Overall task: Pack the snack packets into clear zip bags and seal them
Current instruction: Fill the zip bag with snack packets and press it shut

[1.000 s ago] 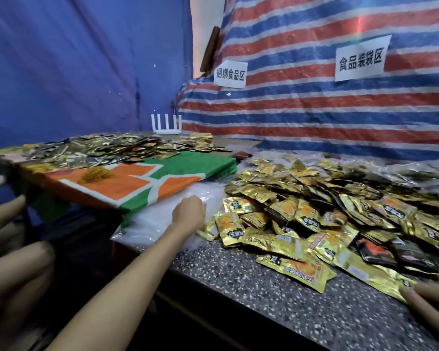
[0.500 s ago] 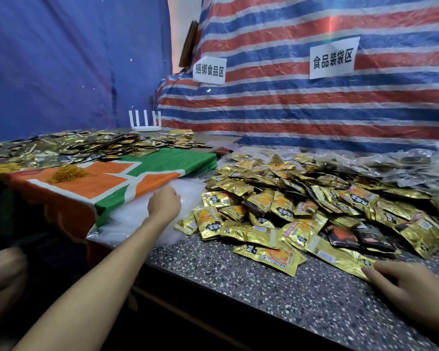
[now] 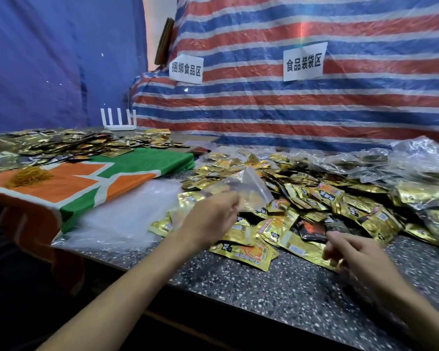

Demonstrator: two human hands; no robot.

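Observation:
A big heap of gold snack packets (image 3: 314,198) covers the speckled counter (image 3: 264,290). My left hand (image 3: 211,216) pinches an empty clear zip bag (image 3: 249,188) and holds it lifted over the heap's left side. My right hand (image 3: 352,252) is at the heap's near edge, blurred. Its fingers curl on the edge of a gold packet (image 3: 312,254) lying flat there. A stack of flat clear bags (image 3: 122,219) lies on the counter left of my left hand.
Filled clear bags (image 3: 416,168) are piled at the right rear. An orange, green and white cloth (image 3: 86,183) covers a lower table on the left, bearing more packets (image 3: 48,145) and a clump of rubber bands (image 3: 28,176). A white router (image 3: 118,120) stands behind.
My left hand left the stack of clear bags and rose to the right with one bag in it. My right hand came in from the right onto a gold packet.

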